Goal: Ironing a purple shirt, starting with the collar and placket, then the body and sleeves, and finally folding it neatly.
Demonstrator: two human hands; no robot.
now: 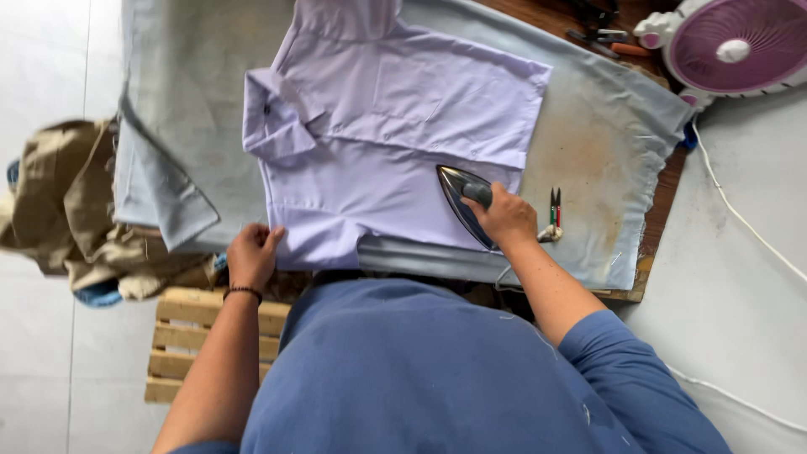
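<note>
While the right hand [507, 217] clamps its fingers on the iron [462, 204] over the lilac shirt [378, 143], the left hand [252, 255] pinches the shirt's hem.

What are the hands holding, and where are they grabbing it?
The right hand grips the iron by its dark handle, on the lilac shirt. The left hand pinches the shirt's near edge.
</note>
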